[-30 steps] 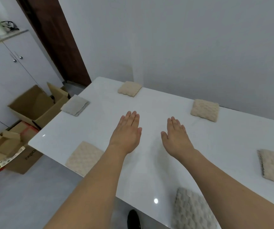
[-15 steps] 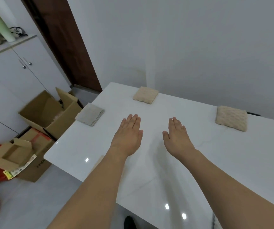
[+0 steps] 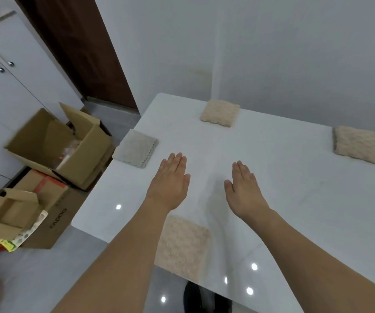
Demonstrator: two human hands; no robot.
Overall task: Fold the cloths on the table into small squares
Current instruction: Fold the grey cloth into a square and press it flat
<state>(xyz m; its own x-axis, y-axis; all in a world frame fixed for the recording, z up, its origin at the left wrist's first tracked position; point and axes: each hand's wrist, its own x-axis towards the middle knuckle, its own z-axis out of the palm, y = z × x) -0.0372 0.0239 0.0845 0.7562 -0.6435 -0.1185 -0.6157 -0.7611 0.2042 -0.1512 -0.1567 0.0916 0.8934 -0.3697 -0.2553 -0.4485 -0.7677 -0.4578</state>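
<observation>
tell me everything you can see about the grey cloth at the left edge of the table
The grey cloth is pale grey and looks like soft, fine-textured fabric. It is folded into a small, flat, roughly square pad, and stacked layers with wavy, scalloped edges show along its near right side. It lies at the left edge of the white table, its left corner about at the rim, above the open cardboard box on the floor. Neither hand touches it; the left hand is just to its right, flat and apart from it.
</observation>
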